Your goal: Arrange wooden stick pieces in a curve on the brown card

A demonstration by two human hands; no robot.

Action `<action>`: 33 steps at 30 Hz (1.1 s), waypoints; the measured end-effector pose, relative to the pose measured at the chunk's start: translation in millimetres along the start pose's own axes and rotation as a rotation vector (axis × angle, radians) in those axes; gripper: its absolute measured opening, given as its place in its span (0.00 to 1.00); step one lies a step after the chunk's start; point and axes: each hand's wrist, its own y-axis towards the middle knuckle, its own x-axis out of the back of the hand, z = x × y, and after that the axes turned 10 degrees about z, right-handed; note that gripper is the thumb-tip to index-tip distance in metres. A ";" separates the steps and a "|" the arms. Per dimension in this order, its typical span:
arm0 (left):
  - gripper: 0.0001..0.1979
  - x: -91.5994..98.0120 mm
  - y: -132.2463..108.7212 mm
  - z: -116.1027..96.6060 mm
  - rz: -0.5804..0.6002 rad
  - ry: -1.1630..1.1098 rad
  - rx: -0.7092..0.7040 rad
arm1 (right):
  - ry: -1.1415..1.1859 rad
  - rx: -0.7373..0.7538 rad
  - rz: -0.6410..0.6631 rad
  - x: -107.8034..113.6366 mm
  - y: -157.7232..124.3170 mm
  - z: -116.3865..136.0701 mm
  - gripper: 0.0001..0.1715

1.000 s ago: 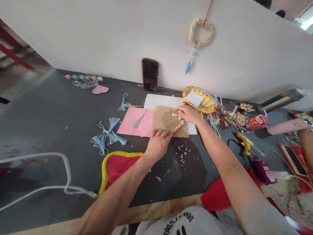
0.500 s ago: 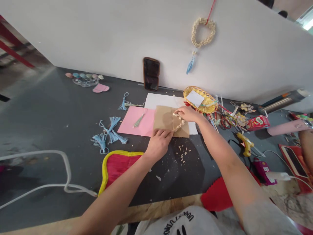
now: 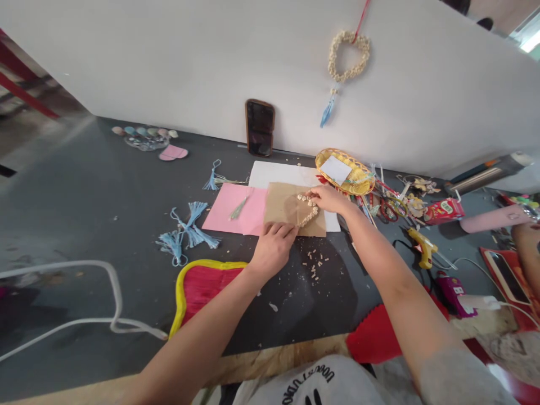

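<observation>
A heart-shaped garland [image 3: 313, 215] of small cream pieces lies on a folded brown card [image 3: 280, 205]. My left hand [image 3: 276, 239] rests at the card's near edge, its fingers curled together and its fingertips at the garland's lower tip. At the garland's upper right, the closed fingers of my right hand [image 3: 328, 198] pinch it and cover part of it. Pink paper [image 3: 221, 211] with a pale tassel [image 3: 239, 208] on it is left of the card, and a white sheet [image 3: 274, 173] shows behind. Small tubular bits [image 3: 314, 264] are scattered just in front.
Blue tassels [image 3: 192, 225] lie to the left, near a red cushion with yellow trim [image 3: 181, 292]. A phone [image 3: 260, 128] leans on the wall below a finished hanging heart [image 3: 348, 56]. At right are a yellow basket [image 3: 365, 185], a glue gun [image 3: 424, 247] and a pink bottle [image 3: 491, 218].
My right fingertips have shifted slightly right along the garland's top, so more of its upper left pieces show. The left hand stays in place.
</observation>
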 end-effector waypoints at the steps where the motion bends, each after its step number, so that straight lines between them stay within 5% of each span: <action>1: 0.21 0.2 0.0 0.0 0.001 -0.001 -0.001 | 0.002 -0.002 -0.002 -0.2 -0.3 -0.6 0.15; 33: 0.21 0.7 -0.1 0.2 -0.019 -0.005 -0.007 | -0.112 -0.016 -0.012 1.1 0.9 1.0 0.12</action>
